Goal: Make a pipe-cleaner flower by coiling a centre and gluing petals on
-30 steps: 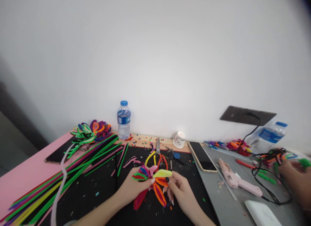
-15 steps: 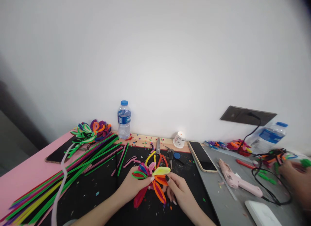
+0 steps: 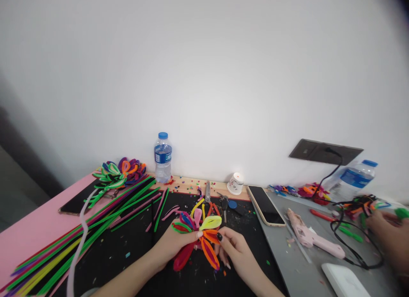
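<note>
A many-coloured pipe-cleaner flower [image 3: 209,248] is held between my hands above the black mat [image 3: 128,263]. Its loop petals are red, orange, yellow, pink, blue and green. My left hand [image 3: 174,243] closes on its centre and left petals, thumb on top. With thumb and finger my right hand [image 3: 232,248] pinches an orange petal on the right side. Just behind the flower lie scissors [image 3: 208,192] with orange handles, partly hidden by the petals, and a bent yellow pipe cleaner [image 3: 195,207].
Loose pipe cleaners [image 3: 86,233] and finished flowers [image 3: 119,171] lie left. A water bottle [image 3: 163,158], paper cup [image 3: 235,183], keys [image 3: 224,205] and phone [image 3: 266,205] stand or lie behind. On the right are a pink glue gun [image 3: 315,237], its black cable, and another person's hand [image 3: 388,237].
The flower has tilted slightly, so its yellow and pink petals show more fully. Both hands keep their grip in nearly the same place.
</note>
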`<state>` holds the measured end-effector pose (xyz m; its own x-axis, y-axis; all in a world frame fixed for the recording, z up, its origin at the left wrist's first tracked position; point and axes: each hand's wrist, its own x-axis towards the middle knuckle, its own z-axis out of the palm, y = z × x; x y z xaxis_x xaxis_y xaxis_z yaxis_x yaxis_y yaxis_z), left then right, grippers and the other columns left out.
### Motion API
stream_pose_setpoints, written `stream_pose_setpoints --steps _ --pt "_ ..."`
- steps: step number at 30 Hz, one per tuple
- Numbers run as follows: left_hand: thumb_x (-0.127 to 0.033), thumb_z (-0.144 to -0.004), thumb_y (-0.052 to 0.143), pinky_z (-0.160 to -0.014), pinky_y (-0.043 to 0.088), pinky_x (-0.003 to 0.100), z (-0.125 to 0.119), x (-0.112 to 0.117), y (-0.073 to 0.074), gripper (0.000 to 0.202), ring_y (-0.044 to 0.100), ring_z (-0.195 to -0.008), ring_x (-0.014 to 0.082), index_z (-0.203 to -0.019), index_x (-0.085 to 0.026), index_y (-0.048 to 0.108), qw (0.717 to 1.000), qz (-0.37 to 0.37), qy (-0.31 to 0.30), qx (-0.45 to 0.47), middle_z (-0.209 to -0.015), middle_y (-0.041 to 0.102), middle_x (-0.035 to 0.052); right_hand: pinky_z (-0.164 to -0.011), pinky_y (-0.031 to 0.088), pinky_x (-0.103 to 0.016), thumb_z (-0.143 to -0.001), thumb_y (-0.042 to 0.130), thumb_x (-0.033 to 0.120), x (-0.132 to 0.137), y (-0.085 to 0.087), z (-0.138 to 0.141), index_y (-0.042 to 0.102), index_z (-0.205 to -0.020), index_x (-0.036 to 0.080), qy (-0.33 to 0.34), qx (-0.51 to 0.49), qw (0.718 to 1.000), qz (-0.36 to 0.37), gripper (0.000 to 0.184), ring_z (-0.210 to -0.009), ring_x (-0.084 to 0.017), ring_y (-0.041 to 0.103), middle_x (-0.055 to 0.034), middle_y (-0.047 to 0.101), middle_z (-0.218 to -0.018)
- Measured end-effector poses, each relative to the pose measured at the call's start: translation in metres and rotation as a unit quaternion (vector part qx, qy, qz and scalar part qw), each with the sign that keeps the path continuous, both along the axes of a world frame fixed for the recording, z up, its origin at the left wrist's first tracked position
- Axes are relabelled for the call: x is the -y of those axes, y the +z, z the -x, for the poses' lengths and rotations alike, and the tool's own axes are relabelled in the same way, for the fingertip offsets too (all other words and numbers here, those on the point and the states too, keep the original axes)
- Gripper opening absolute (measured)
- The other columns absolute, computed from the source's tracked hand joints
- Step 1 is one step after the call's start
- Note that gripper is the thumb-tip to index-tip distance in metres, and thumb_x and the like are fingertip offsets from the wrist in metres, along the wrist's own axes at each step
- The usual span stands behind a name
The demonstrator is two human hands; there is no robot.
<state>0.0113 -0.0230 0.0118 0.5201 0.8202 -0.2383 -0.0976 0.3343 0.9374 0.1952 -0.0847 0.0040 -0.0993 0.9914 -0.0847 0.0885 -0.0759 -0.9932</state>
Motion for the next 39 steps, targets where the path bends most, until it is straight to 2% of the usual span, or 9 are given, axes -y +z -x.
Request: stream_pose_setpoints --steps 5,8,12,15,17,21,28,34,39 --pt "-0.038 -0.059 0.077 -0.063 0.053 0.026 -0.002 0.000 -0.006 0.031 0.065 -0.062 0.0171 -0.075 -0.012 0.069 1.000 -0.014 -0.001 -0.013 -0.067 0.070 0.0035 -0.038 0.027 -0.017 -0.083 0.052 0.036 0.001 0.003 0.002 0.061 -0.086 0.013 -0.002 0.058 0.998 -0.006 0.026 -0.039 -0.005 0.035 0.0045 0.049 -0.054" --pt "-0.041 -0.060 0.075 -0.058 0.051 0.024 -0.003 0.001 -0.009 0.031 0.062 -0.055 0.0147 -0.069 -0.013 0.066 1.000 0.001 0.005 -0.029 -0.058 0.066 0.0006 -0.042 0.031 -0.018 -0.082 0.052 0.029 0.002 0.007 0.005 0.066 -0.096 0.014 -0.011 0.106 0.994 -0.039 0.024 -0.044 -0.007 0.038 0.0030 0.053 -0.058" --pt "-0.040 -0.058 0.076 -0.059 0.053 0.026 -0.005 0.002 -0.008 0.032 0.061 -0.055 0.0137 -0.069 -0.014 0.061 1.000 0.025 0.015 -0.007 -0.059 0.064 -0.0011 -0.053 0.040 -0.020 -0.080 0.049 0.019 0.003 0.008 0.005 0.068 -0.098 0.014 -0.018 0.156 0.984 -0.081 0.026 -0.056 -0.011 0.049 -0.0007 0.063 -0.071" --pt "-0.036 -0.057 0.078 -0.062 0.054 0.028 -0.007 0.004 -0.007 0.031 0.060 -0.059 0.0136 -0.071 -0.015 0.059 0.999 0.039 0.023 0.019 -0.062 0.062 -0.0021 -0.059 0.043 -0.022 -0.078 0.047 0.014 0.003 0.007 0.005 0.069 -0.097 0.014 -0.015 0.168 0.981 -0.094 0.029 -0.060 -0.012 0.052 -0.0009 0.065 -0.071" --pt "-0.033 -0.055 0.080 -0.061 0.054 0.027 -0.008 0.005 -0.009 0.032 0.060 -0.059 0.0132 -0.072 -0.016 0.058 0.998 0.042 0.035 0.033 -0.064 0.061 -0.0028 -0.058 0.042 -0.021 -0.077 0.046 0.012 0.002 0.006 0.006 0.069 -0.097 0.015 -0.013 0.171 0.981 -0.094 0.030 -0.058 -0.012 0.051 -0.0002 0.064 -0.069" --pt "-0.031 -0.053 0.081 -0.058 0.053 0.025 -0.009 0.006 -0.016 0.033 0.058 -0.058 0.0119 -0.072 -0.016 0.058 0.997 0.033 0.051 0.043 -0.064 0.059 -0.0043 -0.053 0.040 -0.020 -0.077 0.046 0.012 0.002 0.003 0.007 0.069 -0.093 0.014 -0.009 0.168 0.982 -0.084 0.029 -0.053 -0.010 0.047 0.0011 0.060 -0.063" --pt "-0.031 -0.059 0.078 -0.059 0.052 0.025 -0.008 0.006 -0.021 0.030 0.057 -0.058 0.0112 -0.075 -0.015 0.058 0.999 -0.010 0.035 0.040 -0.065 0.058 -0.0040 -0.051 0.039 -0.020 -0.075 0.044 0.008 0.003 0.001 0.008 0.068 -0.094 0.015 -0.007 0.170 0.982 -0.081 0.032 -0.049 -0.009 0.045 0.0032 0.055 -0.058" --pt "-0.031 -0.060 0.077 -0.060 0.052 0.026 -0.008 0.004 -0.029 0.031 0.058 -0.058 0.0117 -0.081 -0.016 0.060 0.998 -0.012 0.058 0.001 -0.067 0.061 -0.0036 -0.048 0.037 -0.019 -0.079 0.045 0.014 0.003 0.001 0.008 0.066 -0.079 0.012 -0.011 0.159 0.985 -0.068 0.021 -0.047 -0.009 0.045 0.0034 0.051 -0.054" --pt "-0.035 -0.058 0.077 -0.061 0.052 0.027 -0.007 0.004 -0.019 0.028 0.057 -0.056 0.0129 -0.072 -0.014 0.064 0.999 -0.005 0.042 -0.003 -0.060 0.060 -0.0026 -0.044 0.030 -0.019 -0.087 0.041 0.027 0.005 0.004 0.007 0.062 -0.083 0.012 0.019 0.105 0.992 -0.059 0.026 -0.043 -0.007 0.037 0.0048 0.046 -0.050"
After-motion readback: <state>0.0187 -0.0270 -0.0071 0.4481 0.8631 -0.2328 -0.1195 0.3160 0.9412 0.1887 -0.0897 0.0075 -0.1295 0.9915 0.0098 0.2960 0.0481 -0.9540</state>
